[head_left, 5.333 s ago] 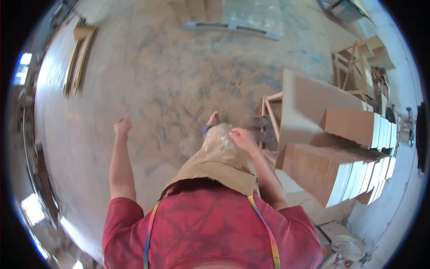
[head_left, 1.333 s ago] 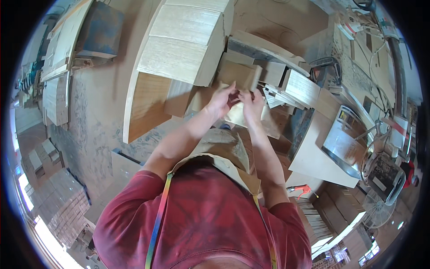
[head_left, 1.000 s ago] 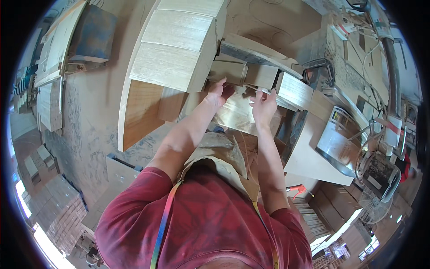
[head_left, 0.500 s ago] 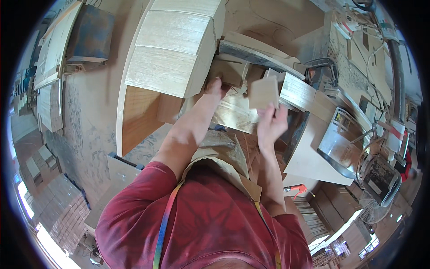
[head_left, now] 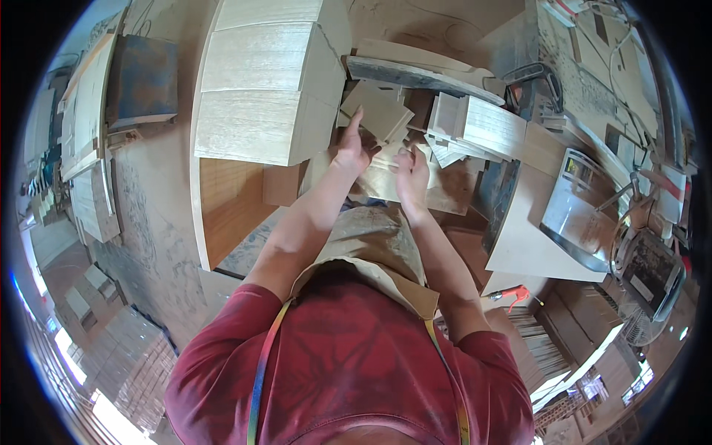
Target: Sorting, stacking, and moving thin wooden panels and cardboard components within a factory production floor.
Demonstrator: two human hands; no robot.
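The left hand's (head_left: pixel 353 154) thumb stands up over the lower-left edge of a square tan board (head_left: pixel 380 110); its other fingers curl into shadow, so whether they grip the board or stand apart from it cannot be told. The right hand's (head_left: pixel 411 176) fingers are bent, their tips blurred, and it cannot be told whether they pinch anything. The square tan board lies tilted just above and between the two sets of fingers, its lower edge partly masked by the left thumb. Below the fingertips, between the wrists, a pale sheet (head_left: pixel 380 180) shows only in part, the forearms and apron (head_left: pixel 374 230) covering the rest. Just right of the right fingers, loose thin pieces (head_left: pixel 445 152) overlap too closely to separate, beside stacked white-edged boards (head_left: pixel 493 126).

Left of the left fingers, a tall stack of pale boards (head_left: pixel 248 122) runs off the upper edge; under it an open wooden box (head_left: pixel 230 211) shows its bare inner panel and a brown block (head_left: pixel 283 184) at its right end. Well below and right of the right fingers, a brown compartment (head_left: pixel 575 319) has dim contents that cannot be made out, next to a row of thin boards (head_left: pixel 528 337); a fan (head_left: pixel 635 322) beyond is half hidden
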